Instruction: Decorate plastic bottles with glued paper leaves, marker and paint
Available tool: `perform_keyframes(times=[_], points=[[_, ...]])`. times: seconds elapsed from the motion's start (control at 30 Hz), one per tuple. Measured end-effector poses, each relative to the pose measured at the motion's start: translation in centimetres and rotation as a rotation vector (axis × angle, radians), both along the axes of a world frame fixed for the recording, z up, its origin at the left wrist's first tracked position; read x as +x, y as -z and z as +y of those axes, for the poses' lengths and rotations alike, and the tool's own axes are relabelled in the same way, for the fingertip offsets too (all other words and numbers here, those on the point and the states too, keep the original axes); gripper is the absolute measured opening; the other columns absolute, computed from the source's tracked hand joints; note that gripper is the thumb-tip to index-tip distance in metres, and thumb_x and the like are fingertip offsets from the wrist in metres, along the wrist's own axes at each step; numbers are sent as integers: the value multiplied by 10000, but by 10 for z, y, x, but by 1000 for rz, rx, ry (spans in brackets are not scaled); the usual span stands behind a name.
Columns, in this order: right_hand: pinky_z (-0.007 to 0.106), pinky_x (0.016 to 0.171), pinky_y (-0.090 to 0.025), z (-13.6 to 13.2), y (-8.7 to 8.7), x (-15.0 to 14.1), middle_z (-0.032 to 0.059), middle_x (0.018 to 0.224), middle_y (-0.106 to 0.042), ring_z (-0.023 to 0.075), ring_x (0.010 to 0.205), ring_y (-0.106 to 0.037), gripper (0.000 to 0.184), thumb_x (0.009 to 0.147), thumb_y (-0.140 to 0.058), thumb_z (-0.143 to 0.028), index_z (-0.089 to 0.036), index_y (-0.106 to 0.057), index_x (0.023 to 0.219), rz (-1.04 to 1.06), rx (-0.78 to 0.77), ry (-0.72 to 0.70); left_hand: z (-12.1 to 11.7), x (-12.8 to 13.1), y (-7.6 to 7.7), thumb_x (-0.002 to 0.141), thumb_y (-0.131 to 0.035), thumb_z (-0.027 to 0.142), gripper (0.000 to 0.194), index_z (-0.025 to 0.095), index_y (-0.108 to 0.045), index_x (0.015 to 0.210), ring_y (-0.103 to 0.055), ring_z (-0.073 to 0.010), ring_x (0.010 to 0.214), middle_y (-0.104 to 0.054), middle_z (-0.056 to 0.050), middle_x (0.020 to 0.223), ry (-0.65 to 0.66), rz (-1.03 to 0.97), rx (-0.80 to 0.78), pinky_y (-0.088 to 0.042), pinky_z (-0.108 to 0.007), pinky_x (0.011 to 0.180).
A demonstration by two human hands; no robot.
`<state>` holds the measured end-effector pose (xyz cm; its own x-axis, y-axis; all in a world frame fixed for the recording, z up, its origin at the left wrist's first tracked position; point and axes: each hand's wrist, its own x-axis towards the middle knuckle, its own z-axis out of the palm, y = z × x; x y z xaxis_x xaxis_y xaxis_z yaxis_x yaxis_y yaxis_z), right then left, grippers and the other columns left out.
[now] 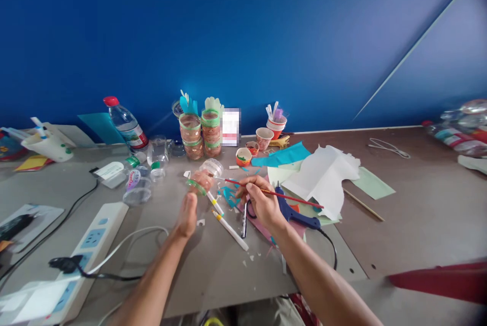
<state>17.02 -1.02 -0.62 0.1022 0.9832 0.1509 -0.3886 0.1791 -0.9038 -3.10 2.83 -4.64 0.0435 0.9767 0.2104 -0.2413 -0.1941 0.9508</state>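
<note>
My left hand (187, 215) is closed around a cut plastic bottle piece (202, 181), tilted on its side, brownish with a green rim. In my right hand (262, 203) is a paintbrush with a long red handle (294, 198); its tip points left and reaches the bottle piece. Whether the bristles touch it I cannot tell. Below the hands lie two white markers (232, 230) with yellow bands and a dark pen (244, 220). Beside my right hand rests a blue glue gun (297, 214). Two stacked brown-and-green containers (211, 133) with paper leaves stand behind.
Small paint cups (243, 157), a paper cup (265, 138) and crumpled white paper (323, 176) lie at the back and right. On the left are a red-capped bottle (127, 125), clear bottle pieces (137, 186) and a power strip (91, 245) with cables.
</note>
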Motion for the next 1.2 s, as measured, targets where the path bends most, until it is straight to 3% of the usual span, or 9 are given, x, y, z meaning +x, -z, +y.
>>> perform_keyframes(times=[0.13,0.33,0.6,0.77,0.93,1.1,1.2], points=[[273,508,-478,1,-2,1,6,600,-702,148,492,-587,160,781,-643,-356,-207,-696,804,-49,-24,23,-1,-5,5,793,-596,759,569,240,-789,923,-401,-373,1439,-716,-138,1199,36,171,173,-262,-520,1230],[242,461,-434,-1,-6,5,-1,531,-664,136,463,-554,124,721,-595,-278,-196,-688,719,-94,-72,96,-3,-4,-6,889,-427,756,666,225,-777,1089,-394,-369,1437,-689,-155,1231,-12,350,334,-176,-504,1243],[250,475,-458,-1,-5,3,-7,557,-666,136,470,-561,134,752,-621,-316,-200,-687,767,-71,-65,65,-8,-4,-5,793,-551,793,667,295,-762,1184,-362,-391,1450,-672,-113,1324,-25,501,312,83,-527,1241],[234,421,-393,-1,-6,5,-6,516,-653,135,444,-530,117,713,-598,-285,-204,-682,707,-65,-74,108,-5,-6,0,847,-517,736,622,280,-750,1201,-402,-406,1417,-668,-110,1315,-95,590,379,94,-554,1235],[248,454,-440,0,-6,4,-4,550,-669,137,456,-546,140,728,-628,-322,-204,-699,755,-41,-67,65,-5,-6,1,898,-510,641,562,278,-696,1284,-461,-389,1377,-649,-119,1357,-80,752,490,136,-575,1221],[232,431,-390,1,-7,5,-6,498,-649,122,428,-504,111,689,-603,-270,-201,-689,676,-46,-82,123,-5,-6,0,884,-556,610,514,281,-706,1250,-531,-389,1302,-719,-133,1190,-160,804,491,133,-598,1215],[240,441,-413,0,-9,4,-9,515,-659,128,435,-519,127,705,-625,-309,-208,-699,723,-6,-62,79,-5,-6,-1,851,-610,607,542,277,-698,1271,-527,-408,1306,-707,-143,1218,-149,859,493,125,-620,1209]])
